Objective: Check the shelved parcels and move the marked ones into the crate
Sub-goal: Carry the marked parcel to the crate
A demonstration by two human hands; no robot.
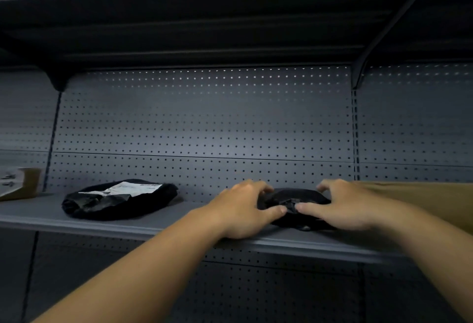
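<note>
Shelf: left hand, right hand curl round parcel.

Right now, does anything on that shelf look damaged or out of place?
Nothing stands out. The left hand and right hand hold a small black plastic parcel on the grey metal shelf; the larger black plastic parcel with a white label is crumpled, with no visible tear.

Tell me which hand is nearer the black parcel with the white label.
Left. The left hand sits to the right of the labelled black parcel, apart from it; the right hand is farther right. Both hold a smaller black parcel.
</note>
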